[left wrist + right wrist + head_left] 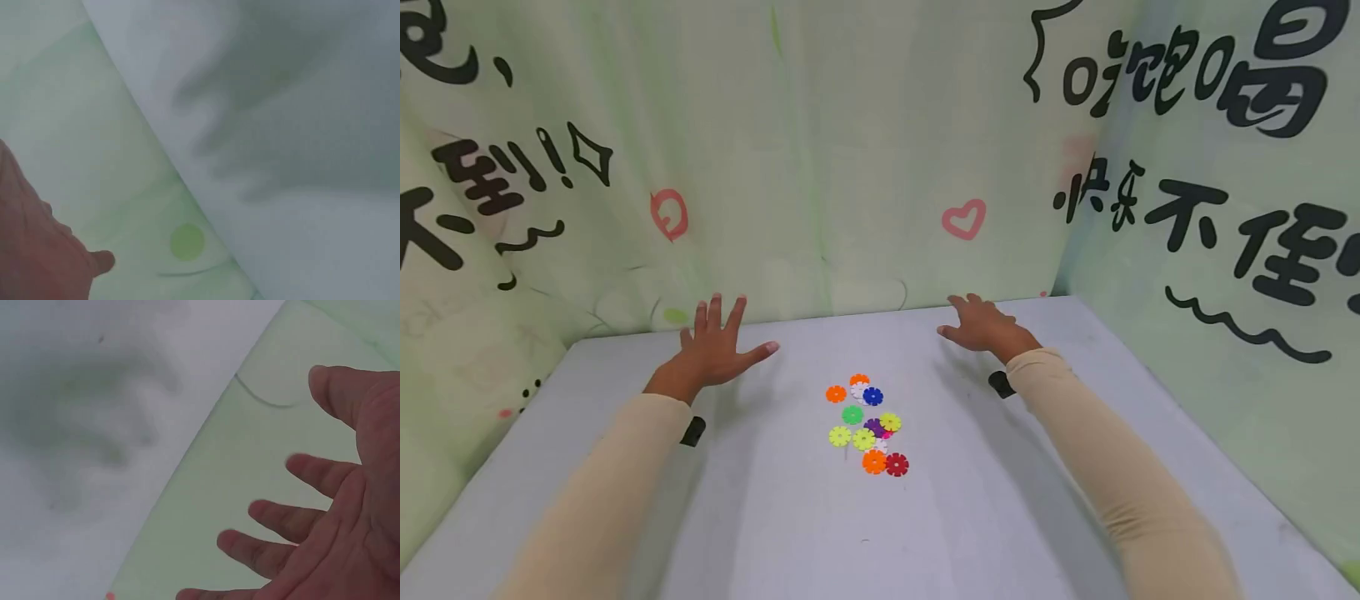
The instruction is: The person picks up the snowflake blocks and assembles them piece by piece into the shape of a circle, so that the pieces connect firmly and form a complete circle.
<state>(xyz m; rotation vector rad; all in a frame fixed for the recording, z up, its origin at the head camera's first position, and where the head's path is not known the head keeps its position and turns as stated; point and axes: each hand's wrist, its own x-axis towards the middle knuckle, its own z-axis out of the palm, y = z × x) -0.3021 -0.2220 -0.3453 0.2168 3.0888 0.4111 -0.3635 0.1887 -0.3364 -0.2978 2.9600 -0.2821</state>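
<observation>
1. Note both hands apart from each other, raised near the far edge of the bench (pixel 790 533), with spread fingers and gripping nothing: left hand (pixel 707 350) and right hand (pixel 979 325) on opposite sides.
2. Find the notched discs (pixel 863 439) in a loose cluster on the bench, between the two arms and nearer the body than the hands, well apart from either.
3. Draw back low from the sides to reach them, without dragging a sleeve (pixel 1075 425) through the cluster.
4. Begin, preferably, with a loose piece such as the left orange disc (pixel 836 393); pinch by the rim.
5. Lift the blue disc (pixel 872 396) before the white disc (pixel 857 390) partly beneath.
6. Expect sliding from such flat pieces; press lightly on one edge.
</observation>
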